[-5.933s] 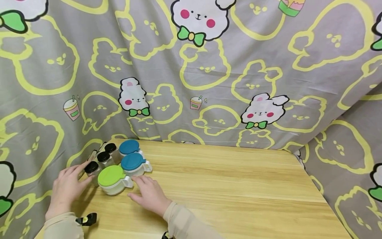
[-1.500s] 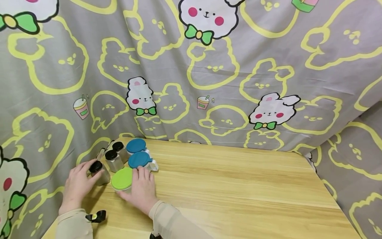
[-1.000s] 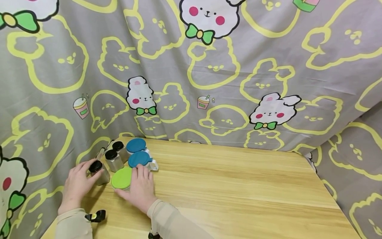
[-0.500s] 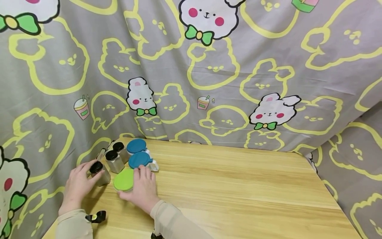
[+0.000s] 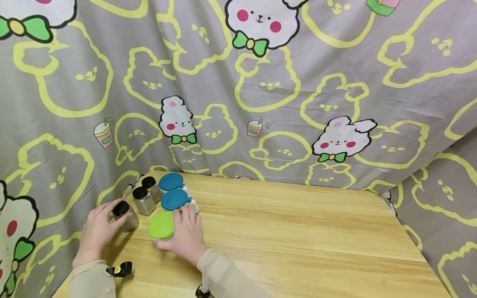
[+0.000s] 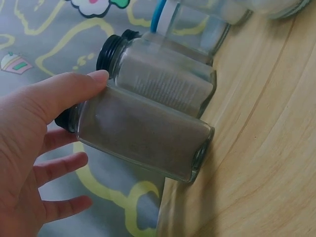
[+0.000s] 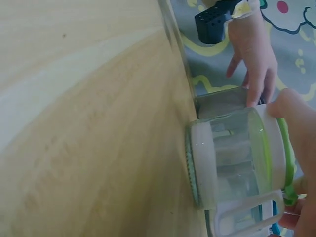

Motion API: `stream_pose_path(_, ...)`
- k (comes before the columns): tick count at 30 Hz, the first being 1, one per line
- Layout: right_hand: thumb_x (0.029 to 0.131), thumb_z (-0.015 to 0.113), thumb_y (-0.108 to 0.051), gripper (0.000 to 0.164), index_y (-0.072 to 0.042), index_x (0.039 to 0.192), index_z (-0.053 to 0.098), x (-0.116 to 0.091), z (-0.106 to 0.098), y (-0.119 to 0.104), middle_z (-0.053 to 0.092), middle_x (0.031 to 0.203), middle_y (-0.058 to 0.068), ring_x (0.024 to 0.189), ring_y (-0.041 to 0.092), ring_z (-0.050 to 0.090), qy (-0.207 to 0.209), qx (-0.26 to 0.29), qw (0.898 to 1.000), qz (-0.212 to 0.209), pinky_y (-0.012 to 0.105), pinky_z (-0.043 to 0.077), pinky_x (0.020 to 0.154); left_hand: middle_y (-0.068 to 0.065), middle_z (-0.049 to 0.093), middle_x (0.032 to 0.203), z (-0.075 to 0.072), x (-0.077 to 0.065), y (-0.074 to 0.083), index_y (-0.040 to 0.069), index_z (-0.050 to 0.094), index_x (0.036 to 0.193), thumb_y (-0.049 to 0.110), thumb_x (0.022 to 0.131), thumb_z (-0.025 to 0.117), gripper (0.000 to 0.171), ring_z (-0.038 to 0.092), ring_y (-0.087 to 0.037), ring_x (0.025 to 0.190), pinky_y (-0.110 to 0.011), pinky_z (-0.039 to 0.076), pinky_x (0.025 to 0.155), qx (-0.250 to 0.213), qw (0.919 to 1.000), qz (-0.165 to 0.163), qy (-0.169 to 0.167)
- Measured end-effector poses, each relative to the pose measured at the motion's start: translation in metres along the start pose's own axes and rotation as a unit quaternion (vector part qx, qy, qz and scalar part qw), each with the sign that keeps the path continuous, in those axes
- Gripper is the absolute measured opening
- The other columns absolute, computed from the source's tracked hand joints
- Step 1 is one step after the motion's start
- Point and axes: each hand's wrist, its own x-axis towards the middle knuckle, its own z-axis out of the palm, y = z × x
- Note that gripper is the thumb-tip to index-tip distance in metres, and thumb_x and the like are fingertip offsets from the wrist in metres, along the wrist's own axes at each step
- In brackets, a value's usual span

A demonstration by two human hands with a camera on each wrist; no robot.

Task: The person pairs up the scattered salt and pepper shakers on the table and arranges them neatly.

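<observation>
At the table's left, my left hand (image 5: pixel 97 231) holds the nearest black-lidded glass jar (image 5: pixel 129 222) between thumb and fingers, near its lid. Brownish-grey contents fill that jar in the left wrist view, where it stands upright on the wood. My right hand (image 5: pixel 187 235) grips a clear round jar with a lime-green lid (image 5: pixel 161 225), thumb on the near side and fingers across the far side. Its white handle (image 7: pixel 247 215) shows in the right wrist view, partly beneath the fingers. A small gap separates the two held jars in the head view.
Two more black-lidded jars (image 5: pixel 143 203) stand behind in a row. Beside them are two blue-lidded jars (image 5: pixel 174 199) with white handles. A patterned grey curtain (image 5: pixel 268 95) hangs along the back and left table edges. Bare wood (image 5: pixel 298 231) stretches rightward.
My right hand has gone from beside the green-lidded jar's handle to gripping the jar, which has shifted right, away from the black-lidded one. My left hand has stayed at its jar.
</observation>
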Motion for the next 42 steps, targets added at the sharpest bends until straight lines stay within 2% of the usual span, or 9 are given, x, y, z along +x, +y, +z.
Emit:
stream_pose_path(9, 0.066, 0.066, -0.077, 0.086, -0.02, 0.13, 0.052, -0.002, -0.011, 0.012, 0.047, 0.126, -0.002, 0.12, 0.015, 0.042, -0.028, 0.04, 0.999, -0.003, 0.026, 0.036, 0.085, -0.029, 0.054, 0.132, 0.0, 0.001, 0.0, 0.006, 0.054, 0.134, 0.041, 0.084, 0.074, 0.064, 0.044, -0.054, 0.115, -0.069, 0.035, 0.091, 0.001, 0.9999, 0.012, 0.007)
stream_pose_path(17, 0.066, 0.067, -0.077, 0.088, -0.019, 0.131, 0.052, -0.004, -0.017, 0.022, 0.046, 0.132, -0.001, 0.124, 0.015, 0.041, -0.04, 0.049, 0.998, -0.001, 0.027, 0.038, 0.088, -0.028, 0.054, 0.133, 0.0, 0.001, 0.004, 0.006, 0.055, 0.133, 0.043, 0.083, 0.075, 0.065, 0.043, -0.053, 0.116, -0.069, 0.035, 0.092, -0.007, 0.9998, 0.013, 0.01)
stream_pose_path(24, 0.066, 0.07, -0.073, 0.089, -0.018, 0.133, 0.051, -0.004, -0.02, 0.031, 0.047, 0.136, 0.001, 0.123, 0.016, 0.042, -0.057, 0.057, 0.997, 0.009, 0.03, 0.039, 0.092, -0.031, 0.055, 0.131, -0.001, 0.002, 0.004, 0.007, 0.053, 0.136, 0.048, 0.082, 0.074, 0.071, 0.045, -0.054, 0.115, -0.07, 0.037, 0.088, -0.01, 0.9999, -0.001, 0.0)
stream_pose_path(28, 0.066, 0.069, -0.074, 0.09, -0.018, 0.134, 0.05, -0.006, -0.021, 0.037, 0.048, 0.134, 0.001, 0.121, 0.015, 0.043, -0.066, 0.046, 0.997, 0.009, 0.03, 0.04, 0.091, -0.032, 0.052, 0.136, -0.002, 0.001, 0.001, 0.008, 0.046, 0.143, 0.053, 0.082, 0.072, 0.08, 0.044, -0.056, 0.116, -0.071, 0.037, 0.085, -0.003, 0.9997, -0.017, -0.016)
stream_pose_path(36, 0.067, 0.07, -0.071, 0.093, -0.018, 0.14, 0.048, -0.007, -0.026, 0.052, 0.051, 0.125, 0.0, 0.118, 0.016, 0.044, -0.068, 0.05, 0.996, 0.007, 0.03, 0.039, 0.088, -0.035, 0.047, 0.137, 0.001, -0.002, -0.004, -0.005, 0.048, 0.136, 0.057, 0.081, 0.071, 0.086, 0.038, -0.057, 0.121, -0.072, 0.033, 0.092, -0.019, 0.9977, -0.052, -0.039)
stream_pose_path(42, 0.068, 0.071, -0.069, 0.094, -0.017, 0.142, 0.047, -0.009, -0.029, 0.063, 0.051, 0.125, 0.002, 0.118, 0.018, 0.045, -0.069, 0.057, 0.996, 0.003, 0.033, 0.041, 0.091, -0.037, 0.045, 0.137, 0.003, -0.003, -0.007, -0.009, 0.047, 0.135, 0.055, 0.082, 0.071, 0.087, 0.036, -0.058, 0.122, -0.072, 0.031, 0.093, -0.025, 0.9974, -0.052, -0.043)
